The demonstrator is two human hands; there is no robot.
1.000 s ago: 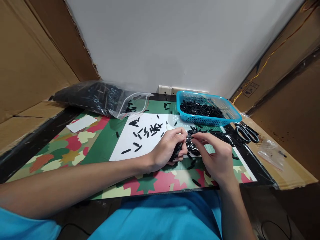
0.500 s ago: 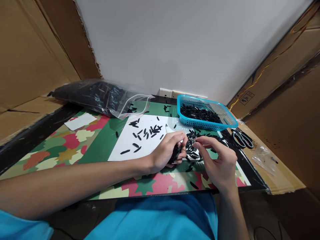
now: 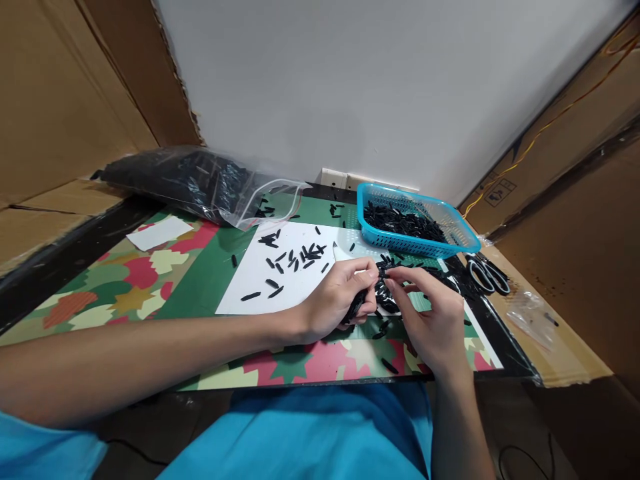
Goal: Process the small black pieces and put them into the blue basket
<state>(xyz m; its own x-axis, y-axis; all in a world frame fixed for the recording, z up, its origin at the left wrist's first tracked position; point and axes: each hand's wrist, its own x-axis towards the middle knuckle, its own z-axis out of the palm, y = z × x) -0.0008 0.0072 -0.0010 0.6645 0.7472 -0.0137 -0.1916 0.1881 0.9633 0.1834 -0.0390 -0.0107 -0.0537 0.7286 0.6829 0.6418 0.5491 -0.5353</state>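
The left hand (image 3: pixel 336 300) is curled closed around a bunch of small black plastic sticks (image 3: pixel 356 307), their ends showing below the fingers, at the near right corner of the white paper sheet (image 3: pixel 280 290). The right hand (image 3: pixel 431 320) sits just right of the left hand, thumb and forefinger pinched narrow on a single black piece (image 3: pixel 384 273) at the point where the two hands meet. A loose pile of the same black pieces (image 3: pixel 387 300) lies on the surface directly beneath the hands, at the right edge of the sheet. Scattered black sticks (image 3: pixel 295 260) rest on the sheet itself, mostly toward its far side. The sheet lies on a green surface mat printed with red, cream and orange leaf shapes (image 3: pixel 125 287). Beyond the sheet's far right corner stands a turquoise perforated plastic basket (image 3: pixel 455 230) partly filled with black pieces. Beyond the sheet's far left corner lies a clear zip bag packed with black pieces (image 3: pixel 190 183), its mouth open toward the sheet. A pair of black-handled scissors (image 3: pixel 487 273) lies well right of the sheet, near the basket. A small white paper scrap (image 3: pixel 159 233) lies well left of the sheet on the mat.
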